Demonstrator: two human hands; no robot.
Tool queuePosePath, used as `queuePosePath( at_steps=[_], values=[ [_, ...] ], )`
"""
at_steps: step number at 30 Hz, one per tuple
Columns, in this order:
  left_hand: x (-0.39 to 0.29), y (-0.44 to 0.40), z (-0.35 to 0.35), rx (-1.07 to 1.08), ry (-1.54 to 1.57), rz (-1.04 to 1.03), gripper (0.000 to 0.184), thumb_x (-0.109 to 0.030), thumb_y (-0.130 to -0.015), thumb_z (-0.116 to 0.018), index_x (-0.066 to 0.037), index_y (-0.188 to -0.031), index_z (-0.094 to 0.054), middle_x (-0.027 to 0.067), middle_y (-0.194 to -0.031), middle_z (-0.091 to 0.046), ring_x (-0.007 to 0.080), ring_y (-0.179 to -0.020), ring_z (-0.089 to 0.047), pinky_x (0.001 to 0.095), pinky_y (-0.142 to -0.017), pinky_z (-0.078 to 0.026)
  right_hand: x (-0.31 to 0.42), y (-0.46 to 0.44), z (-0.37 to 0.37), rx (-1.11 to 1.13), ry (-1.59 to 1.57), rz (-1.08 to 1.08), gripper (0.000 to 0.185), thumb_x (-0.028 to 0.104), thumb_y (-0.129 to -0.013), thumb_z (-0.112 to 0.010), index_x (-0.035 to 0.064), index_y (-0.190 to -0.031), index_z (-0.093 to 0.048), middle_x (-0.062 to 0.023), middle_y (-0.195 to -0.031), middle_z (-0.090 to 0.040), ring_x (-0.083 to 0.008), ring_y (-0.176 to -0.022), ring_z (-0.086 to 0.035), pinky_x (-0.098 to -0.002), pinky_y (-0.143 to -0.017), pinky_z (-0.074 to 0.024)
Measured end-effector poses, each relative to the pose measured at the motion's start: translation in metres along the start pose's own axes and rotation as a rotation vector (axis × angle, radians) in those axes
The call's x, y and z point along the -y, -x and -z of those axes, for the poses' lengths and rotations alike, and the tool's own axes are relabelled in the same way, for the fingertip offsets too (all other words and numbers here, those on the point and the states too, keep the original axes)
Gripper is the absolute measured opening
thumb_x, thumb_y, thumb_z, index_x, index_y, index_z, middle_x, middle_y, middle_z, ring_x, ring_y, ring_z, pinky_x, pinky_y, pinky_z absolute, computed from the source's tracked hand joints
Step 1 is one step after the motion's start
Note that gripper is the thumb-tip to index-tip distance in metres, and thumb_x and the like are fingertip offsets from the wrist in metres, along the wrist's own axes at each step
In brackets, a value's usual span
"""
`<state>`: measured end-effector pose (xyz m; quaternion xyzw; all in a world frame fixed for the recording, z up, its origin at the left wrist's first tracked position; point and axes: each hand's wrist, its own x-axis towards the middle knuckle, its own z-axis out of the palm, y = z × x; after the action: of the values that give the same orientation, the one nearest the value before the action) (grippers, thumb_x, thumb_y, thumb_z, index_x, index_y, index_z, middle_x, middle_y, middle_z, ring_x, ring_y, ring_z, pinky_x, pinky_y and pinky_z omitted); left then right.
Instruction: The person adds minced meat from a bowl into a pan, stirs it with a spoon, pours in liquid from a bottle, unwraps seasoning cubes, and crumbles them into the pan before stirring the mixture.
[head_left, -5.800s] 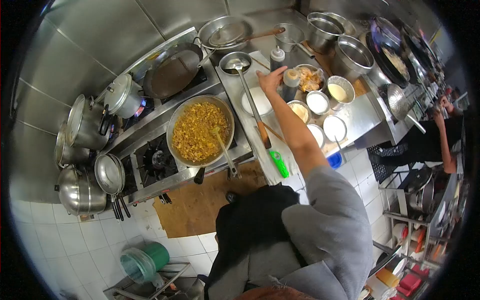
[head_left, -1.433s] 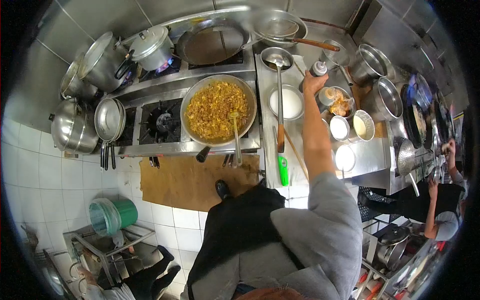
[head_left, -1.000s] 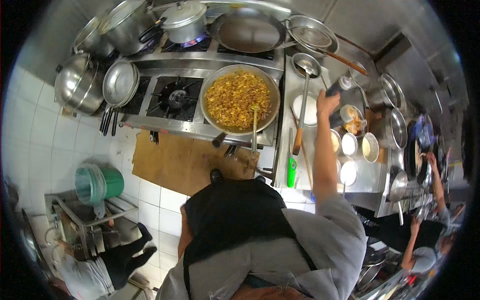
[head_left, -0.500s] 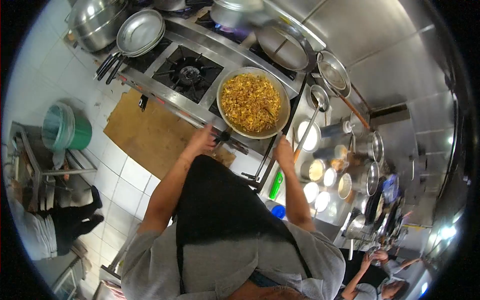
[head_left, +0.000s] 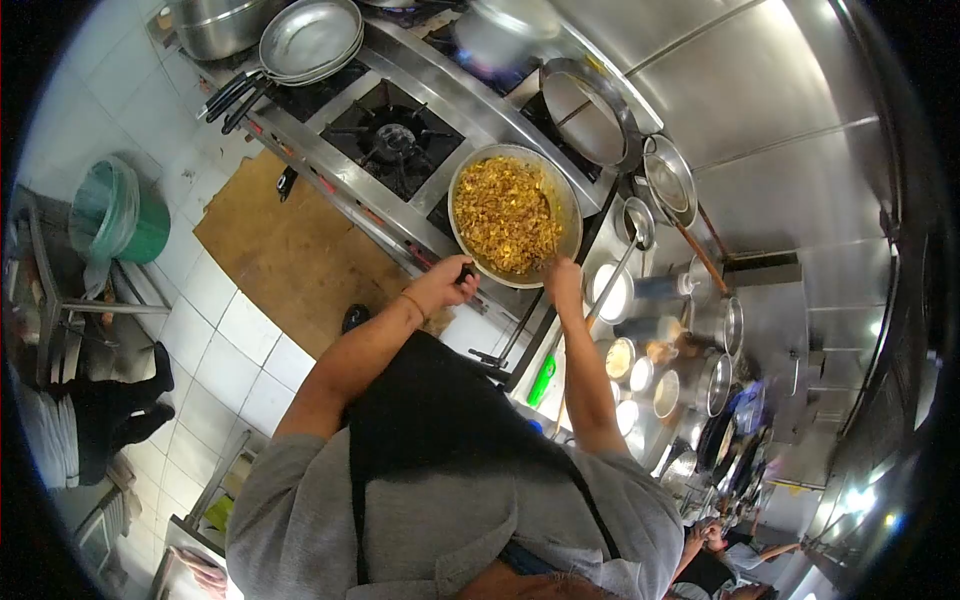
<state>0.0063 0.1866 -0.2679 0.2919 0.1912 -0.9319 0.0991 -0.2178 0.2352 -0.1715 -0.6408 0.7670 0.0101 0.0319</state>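
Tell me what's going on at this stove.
Someone in a black apron has their left hand around the handle of a wide pan on the stove. Their right hand is by the pan's rim; whether it holds anything is unclear. Chopped, yellow-brown food covers much of the pan. Bowls stand to the right.

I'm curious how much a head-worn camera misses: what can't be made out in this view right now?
All in the head view:
- What the right hand grips at the pan's edge: hidden by its own fingers.
- Most of the pan's handle: covered by the left hand.
- Details of the pot at the top: blurred.
- The left-side co-worker's head: cut off by the dark lens edge.
- What the lower-right co-worker's hands hold: too small.
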Motion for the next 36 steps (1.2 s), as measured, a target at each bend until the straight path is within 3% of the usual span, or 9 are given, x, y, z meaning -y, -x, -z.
queuePosePath(
  at_steps=[11, 14, 19, 23, 26, 28, 32, 35, 36],
  values=[
    [0.005, -0.001, 0.003, 0.043, -0.095, -0.133, 0.024, -0.024, -0.086, -0.05, -0.01, -0.093, -0.033, 0.0094, -0.075, -0.046, 0.0083, -0.044, -0.036, 0.0195, -0.033, -0.028, -0.015, -0.018, -0.071, -0.065, -0.038, -0.023, 0.012, 0.002, -0.072, -0.054, -0.0045, -0.081, -0.057, -0.0289, -0.073, -0.059, -0.0416, -0.073, -0.061, -0.0481, -0.062, -0.0503],
    [0.01, 0.015, -0.012, -0.045, -0.073, -0.148, 0.018, -0.023, -0.087, -0.049, -0.009, -0.089, -0.038, 0.0082, -0.068, -0.044, 0.0099, -0.042, -0.035, 0.0211, -0.034, -0.027, 0.032, 0.022, -0.008, -0.059, -0.169, -0.025, 0.012, 0.005, -0.074, -0.053, -0.003, -0.083, -0.057, -0.0276, -0.075, -0.06, -0.0419, -0.075, -0.06, -0.0491, -0.065, -0.0496],
    [0.005, 0.003, -0.001, -0.003, -0.064, -0.134, 0.017, -0.023, -0.087, -0.048, -0.009, -0.089, -0.038, 0.0084, -0.067, -0.043, 0.0097, -0.041, -0.034, 0.0215, -0.034, -0.027, 0.028, 0.052, -0.026, 0.012, -0.227, 0.082, 0.018, 0.003, -0.075, -0.05, -0.0011, -0.091, -0.057, -0.0264, -0.077, -0.059, -0.0432, -0.075, -0.059, -0.0501, -0.068, -0.0481],
    [0.008, 0.003, -0.004, -0.022, -0.075, -0.176, 0.018, -0.024, -0.088, -0.047, -0.008, -0.086, -0.039, 0.0082, -0.066, -0.043, 0.01, -0.041, -0.034, 0.0217, -0.034, -0.027, 0.015, 0.038, -0.005, 0.091, -0.112, -0.02, 0.014, 0.004, -0.073, -0.05, -0.0014, -0.082, -0.06, -0.0277, -0.075, -0.059, -0.0429, -0.077, -0.059, -0.0495, -0.067, -0.0478],
    [0.011, 0.017, -0.013, -0.033, -0.078, -0.165, 0.016, -0.022, -0.087, -0.045, -0.008, -0.083, -0.039, 0.0081, -0.066, -0.043, 0.0107, -0.041, -0.035, 0.0219, -0.034, -0.027, -0.01, 0.036, 0.013, -0.118, -0.167, 0.035, 0.015, 0.004, -0.072, -0.05, -0.001, -0.079, -0.062, -0.025, -0.073, -0.06, -0.0394, -0.075, -0.061, -0.0477, -0.063, -0.0484],
    [0.011, 0.014, -0.011, -0.029, -0.062, -0.162, 0.015, -0.021, -0.087, -0.046, -0.009, -0.083, -0.039, 0.0081, -0.066, -0.043, 0.0108, -0.041, -0.035, 0.0217, -0.034, -0.027, -0.032, 0.037, 0.015, -0.133, -0.184, -0.195, 0.015, 0.003, -0.069, -0.05, 0.0001, -0.079, -0.061, -0.0217, -0.073, -0.061, -0.0388, -0.071, -0.06, -0.0433, -0.059, -0.0492],
    [0.011, 0.012, -0.011, -0.036, -0.066, -0.185, 0.014, -0.02, -0.086, -0.046, -0.01, -0.082, -0.038, 0.0077, -0.066, -0.043, 0.0106, -0.041, -0.035, 0.0217, -0.034, -0.027, -0.076, 0.021, -0.067, -0.269, -0.191, -0.113, 0.011, 0.004, -0.069, -0.051, -0.0006, -0.074, -0.06, -0.0179, -0.066, -0.061, -0.0335, -0.059, -0.059, -0.0407, -0.051, -0.047],
    [0.01, 0.012, -0.011, -0.026, -0.068, -0.18, 0.014, -0.02, -0.086, -0.046, -0.009, -0.082, -0.037, 0.0073, -0.066, -0.043, 0.0105, -0.041, -0.035, 0.0221, -0.034, -0.027, -0.06, 0.007, -0.109, 0.037, -0.43, -0.213, 0.017, 0.012, -0.08, -0.052, -0.0036, -0.075, -0.058, -0.008, -0.059, -0.059, -0.0147, -0.047, -0.052, -0.0294, -0.041, -0.0408],
    [0.01, 0.013, -0.011, -0.026, -0.07, -0.181, 0.014, -0.02, -0.086, -0.046, -0.009, -0.082, -0.037, 0.0073, -0.066, -0.043, 0.0105, -0.041, -0.035, 0.0221, -0.034, -0.027, -0.05, 0.016, -0.091, 0.08, -0.645, -0.362, 0.022, 0.015, -0.084, -0.052, -0.0056, -0.081, -0.059, -0.0102, -0.062, -0.061, -0.017, -0.054, -0.057, -0.0324, -0.046, -0.0429]
  ],
)
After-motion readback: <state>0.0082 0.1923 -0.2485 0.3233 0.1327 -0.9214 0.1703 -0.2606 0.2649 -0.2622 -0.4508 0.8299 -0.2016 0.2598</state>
